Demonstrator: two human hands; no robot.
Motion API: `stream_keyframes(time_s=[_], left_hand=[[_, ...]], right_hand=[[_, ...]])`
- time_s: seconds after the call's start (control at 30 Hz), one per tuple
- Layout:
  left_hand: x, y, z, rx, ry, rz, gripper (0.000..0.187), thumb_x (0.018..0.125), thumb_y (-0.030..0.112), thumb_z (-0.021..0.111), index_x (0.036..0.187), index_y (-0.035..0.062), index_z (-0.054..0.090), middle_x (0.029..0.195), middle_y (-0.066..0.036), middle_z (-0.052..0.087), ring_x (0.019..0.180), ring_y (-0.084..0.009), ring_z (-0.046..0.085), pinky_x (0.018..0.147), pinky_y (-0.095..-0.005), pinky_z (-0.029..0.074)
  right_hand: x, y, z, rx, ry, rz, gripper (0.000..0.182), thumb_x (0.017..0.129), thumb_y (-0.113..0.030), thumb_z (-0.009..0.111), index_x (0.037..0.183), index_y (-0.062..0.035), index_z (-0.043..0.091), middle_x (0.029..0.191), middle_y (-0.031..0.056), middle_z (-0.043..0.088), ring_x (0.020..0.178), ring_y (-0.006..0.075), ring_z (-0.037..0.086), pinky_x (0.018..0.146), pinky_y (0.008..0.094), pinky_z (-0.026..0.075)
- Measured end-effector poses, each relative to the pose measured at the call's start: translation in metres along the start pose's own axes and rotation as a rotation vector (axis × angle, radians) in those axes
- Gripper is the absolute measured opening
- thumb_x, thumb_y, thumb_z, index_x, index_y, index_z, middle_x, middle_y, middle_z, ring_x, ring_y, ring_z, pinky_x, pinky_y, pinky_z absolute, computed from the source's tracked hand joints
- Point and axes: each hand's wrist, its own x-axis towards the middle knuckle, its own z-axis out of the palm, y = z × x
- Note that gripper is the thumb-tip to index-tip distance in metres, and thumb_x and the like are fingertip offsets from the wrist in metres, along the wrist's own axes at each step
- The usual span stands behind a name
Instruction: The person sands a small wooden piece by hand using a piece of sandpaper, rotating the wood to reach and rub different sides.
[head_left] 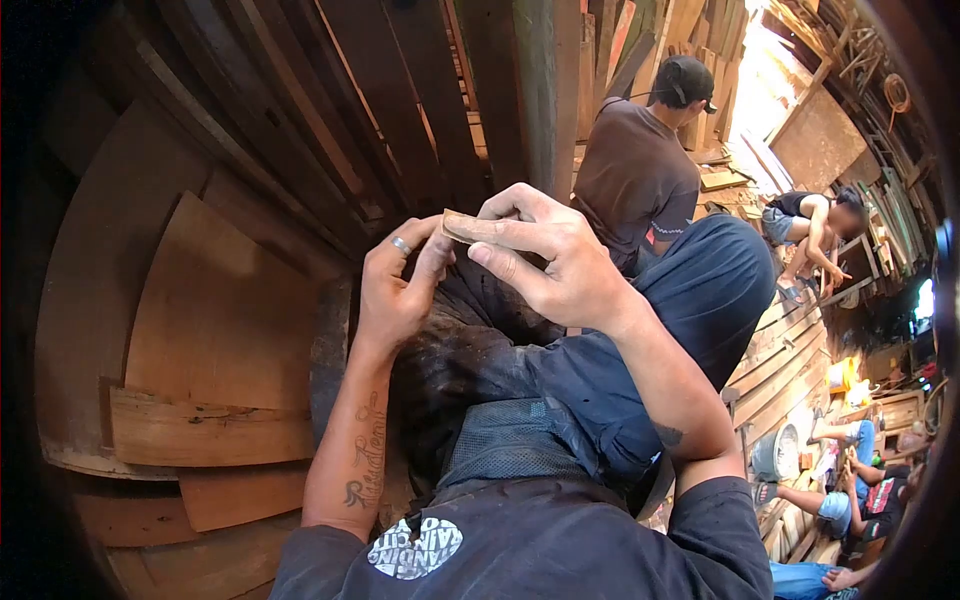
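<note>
A small tan piece [460, 226], perhaps wood or folded sandpaper, is held between my two hands above my lap. My left hand [400, 280], with a ring on one finger, pinches its left end. My right hand [550, 250] grips it from the right, thumb below and fingers over it. Beneath the hands are my dark trousers [480, 360], dusty at the thigh, with my knee raised on the right.
Wooden boards [220, 300] lean at the left, and dark planks [400, 90] stand ahead. A person in a cap [640, 150] sits close in front. Another person [815, 235] crouches farther right. More people and a metal bucket [777, 455] are at the lower right.
</note>
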Motion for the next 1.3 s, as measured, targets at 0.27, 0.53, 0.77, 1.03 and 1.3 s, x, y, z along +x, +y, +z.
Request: stream_keyframes(time_s=[0.27, 0.53, 0.77, 1.03, 1.3], left_hand=[[-0.001, -0.007, 0.004, -0.067, 0.005, 0.026, 0.025, 0.114, 0.016, 0.065, 0.128, -0.002, 0.075, 0.091, -0.001, 0.066, 0.076, -0.0064, 0.057, 0.067, -0.0236, 0.047], [-0.004, -0.003, 0.004, -0.074, 0.034, -0.008, 0.026, 0.116, 0.017, 0.062, 0.129, -0.002, 0.074, 0.088, 0.0, 0.065, 0.075, -0.0057, 0.057, 0.067, -0.0234, 0.047], [-0.005, -0.007, 0.005, -0.116, 0.038, 0.012, 0.028, 0.116, 0.021, 0.063, 0.127, -0.0018, 0.075, 0.089, 0.001, 0.067, 0.075, -0.005, 0.057, 0.067, -0.0223, 0.046], [-0.002, -0.007, -0.003, -0.124, 0.076, 0.032, 0.031, 0.117, 0.024, 0.063, 0.126, -0.0023, 0.075, 0.086, 0.001, 0.066, 0.073, -0.0044, 0.056, 0.065, -0.022, 0.044], [-0.003, -0.004, -0.002, -0.146, 0.078, 0.01, 0.029, 0.116, 0.022, 0.063, 0.126, -0.002, 0.076, 0.087, 0.001, 0.066, 0.073, -0.0047, 0.055, 0.065, -0.0221, 0.045]], right_hand=[[0.001, -0.005, -0.001, 0.027, 0.054, -0.009, 0.026, 0.103, -0.015, 0.076, 0.127, -0.0059, 0.082, 0.107, 0.0133, 0.071, 0.093, 0.0283, 0.073, 0.082, 0.0391, 0.059], [0.001, -0.007, -0.001, 0.025, 0.064, 0.005, 0.023, 0.101, -0.015, 0.077, 0.12, -0.004, 0.083, 0.101, 0.0116, 0.069, 0.086, 0.0254, 0.071, 0.077, 0.0375, 0.057], [0.001, -0.006, 0.0, 0.04, 0.075, 0.003, 0.022, 0.1, -0.015, 0.077, 0.118, -0.0041, 0.083, 0.1, 0.0118, 0.069, 0.087, 0.026, 0.072, 0.078, 0.0381, 0.057], [0.002, -0.006, 0.001, 0.032, 0.061, 0.011, 0.022, 0.1, -0.014, 0.078, 0.118, -0.0043, 0.084, 0.101, 0.0123, 0.07, 0.09, 0.026, 0.073, 0.08, 0.0377, 0.059], [0.003, -0.005, 0.002, 0.025, 0.105, -0.019, 0.023, 0.1, -0.013, 0.077, 0.121, -0.0051, 0.084, 0.101, 0.0124, 0.071, 0.089, 0.0257, 0.074, 0.079, 0.0374, 0.059]])
